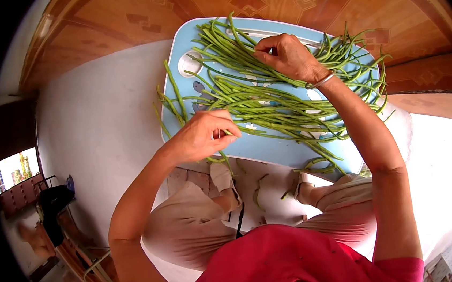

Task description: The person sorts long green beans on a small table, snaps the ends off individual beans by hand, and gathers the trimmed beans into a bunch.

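Note:
Long green beans lie in two loose bundles on a light blue tray table. The upper bundle (223,47) is partly covered by my right hand (286,58), which is closed with thumb and fingertips together just over the beans; what it pinches, if anything, is hidden. My left hand (204,135) is closed at the near left end of the lower bundle (277,109). A long bean (224,161) sticks out beneath its fingers. A few separate beans (177,94) rest along the left edge of the tray table (291,153).
Bean pieces (259,192) lie on the floor between my feet. A round recess (190,63) is set in the tray table's upper left. A patterned wooden panel (246,2) stands beyond the table. At the far left is a chair-like frame (94,265) with dark cloth.

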The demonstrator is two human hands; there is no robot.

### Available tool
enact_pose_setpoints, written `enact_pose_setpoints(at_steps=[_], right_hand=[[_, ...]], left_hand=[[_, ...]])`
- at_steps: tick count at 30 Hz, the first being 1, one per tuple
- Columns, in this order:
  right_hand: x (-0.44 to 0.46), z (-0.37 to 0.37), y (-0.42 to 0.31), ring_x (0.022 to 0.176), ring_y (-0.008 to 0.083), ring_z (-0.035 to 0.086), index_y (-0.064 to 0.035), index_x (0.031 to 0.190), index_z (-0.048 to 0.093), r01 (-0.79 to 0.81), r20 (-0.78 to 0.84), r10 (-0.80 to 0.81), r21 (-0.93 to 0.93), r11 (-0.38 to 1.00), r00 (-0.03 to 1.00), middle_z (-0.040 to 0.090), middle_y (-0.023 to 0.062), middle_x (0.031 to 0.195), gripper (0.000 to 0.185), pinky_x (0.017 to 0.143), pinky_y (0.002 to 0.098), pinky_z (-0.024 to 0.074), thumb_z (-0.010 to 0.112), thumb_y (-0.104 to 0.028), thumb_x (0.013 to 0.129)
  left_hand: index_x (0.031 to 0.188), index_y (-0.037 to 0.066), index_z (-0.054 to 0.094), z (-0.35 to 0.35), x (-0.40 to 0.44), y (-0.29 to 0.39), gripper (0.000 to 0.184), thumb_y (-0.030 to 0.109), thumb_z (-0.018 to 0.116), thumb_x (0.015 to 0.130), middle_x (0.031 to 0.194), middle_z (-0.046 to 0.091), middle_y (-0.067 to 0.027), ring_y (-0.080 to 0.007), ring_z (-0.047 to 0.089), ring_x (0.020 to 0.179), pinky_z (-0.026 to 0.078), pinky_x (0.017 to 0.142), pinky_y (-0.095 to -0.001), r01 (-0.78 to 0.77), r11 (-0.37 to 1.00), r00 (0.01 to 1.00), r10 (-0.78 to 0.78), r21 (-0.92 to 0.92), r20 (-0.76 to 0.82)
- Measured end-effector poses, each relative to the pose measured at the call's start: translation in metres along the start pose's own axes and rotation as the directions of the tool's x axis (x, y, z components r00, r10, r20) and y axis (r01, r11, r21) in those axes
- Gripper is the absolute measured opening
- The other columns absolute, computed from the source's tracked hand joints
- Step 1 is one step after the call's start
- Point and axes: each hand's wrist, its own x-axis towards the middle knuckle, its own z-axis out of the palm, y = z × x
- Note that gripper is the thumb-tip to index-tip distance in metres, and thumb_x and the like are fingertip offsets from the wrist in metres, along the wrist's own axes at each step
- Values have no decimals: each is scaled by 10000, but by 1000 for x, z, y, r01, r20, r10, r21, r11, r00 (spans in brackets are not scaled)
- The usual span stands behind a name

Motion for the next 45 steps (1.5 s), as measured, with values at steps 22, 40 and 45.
enact_pose_setpoints(at_steps=[22,40,45], right_hand=[[-18,57,7,648,306,636,-51,749,625,208,59,-211,-561,801,976,595,129,774,65,575,409,514,585,-100,735],[82,58,-10,571,337,586,29,735,645,104,-244,-142,-160,982,959,576,209,622,206,572,396,463,695,-170,721],[118,72,-6,636,360,615,-9,749,675,15,-264,-10,18,1000,965,599,213,635,220,630,403,495,700,-225,723]], left_hand=[[997,4,642,-33,76,-63,219,-82,585,804,893,592,-75,-176,590,751,501,691,-281,-70,940,713,280,333,-642],[1011,-54,544,-34,124,-105,244,-142,546,784,940,595,-117,-190,635,872,519,801,-286,-240,968,687,122,-66,-716],[1114,-67,478,-41,127,-113,269,-110,514,851,985,606,-130,-196,620,950,510,873,-300,-284,924,743,44,-255,-668]])
